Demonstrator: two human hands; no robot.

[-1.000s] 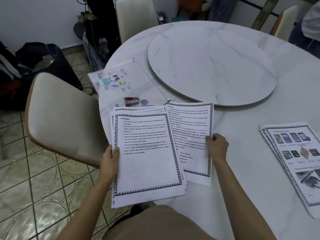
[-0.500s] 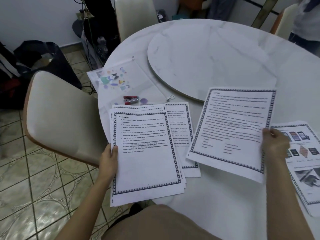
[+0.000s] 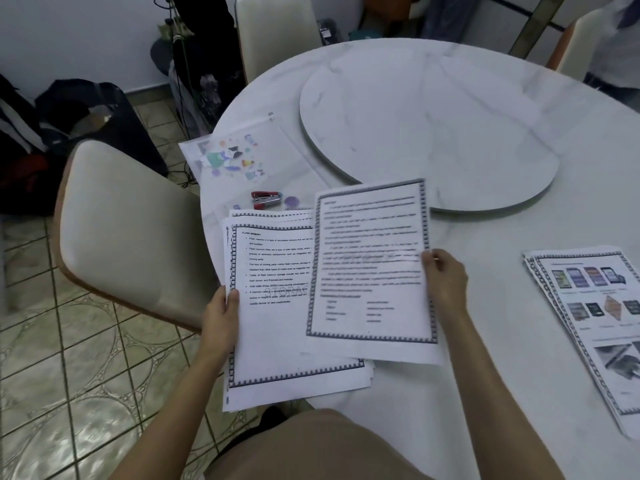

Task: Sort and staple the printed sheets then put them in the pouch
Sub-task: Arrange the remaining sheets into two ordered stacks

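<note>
The left hand (image 3: 221, 313) gripped the left edge of a stack of printed sheets (image 3: 277, 341), thumb curled over the top page and fingers hidden beneath. The stack overhung the near edge of the round white table (image 3: 485, 358). The right hand (image 3: 445, 282) pinched the right edge of 1 single sheet (image 3: 370, 271), thumb on its printed face. That sheet was blurred and overlapped the right part of the stack; contact between the 2 could not be determined. A red stapler (image 3: 266, 199) lay just beyond the stack, apparently on the near end of the clear pouch (image 3: 235, 157). The pouch lay flat at the table's left edge and bore coloured figures. A second pile (image 3: 595, 323) of sheets with colour pictures lay on the table well to the right, apart from both hands. A raised turntable (image 3: 426, 126) occupied the table's centre. A cream chair (image 3: 124, 230) stood at the left.
</note>
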